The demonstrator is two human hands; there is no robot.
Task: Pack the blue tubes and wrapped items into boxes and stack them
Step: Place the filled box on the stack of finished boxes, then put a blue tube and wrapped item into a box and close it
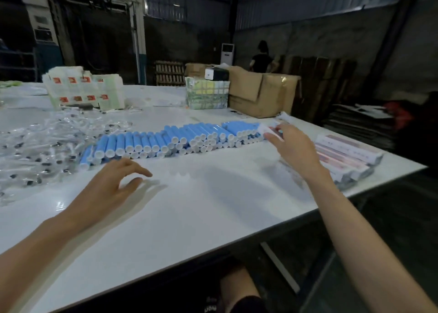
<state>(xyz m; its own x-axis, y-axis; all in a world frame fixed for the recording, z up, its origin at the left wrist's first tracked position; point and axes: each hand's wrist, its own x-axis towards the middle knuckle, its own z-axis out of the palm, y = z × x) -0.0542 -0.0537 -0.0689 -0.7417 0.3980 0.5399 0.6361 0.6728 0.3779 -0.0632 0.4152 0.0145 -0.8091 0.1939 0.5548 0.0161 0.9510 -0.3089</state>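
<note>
— While the right hand pinches a white box at the far end of the blue tubes, what is the left hand doing?

— Hovering over the table, fingers loosely spread, holding nothing. The two hands are well apart. I'd guess it is kept free to take a tube.

— Why do the tubes lie that way?

— They lie in a row just beyond both hands, white caps toward the person, probably so either hand can draw one out by its end. The wrapped items are heaped beyond and outside the left hand.

— And the other boxes?

— Stacked just outside the right wrist, near the table edge, likely within easy reach.
</note>
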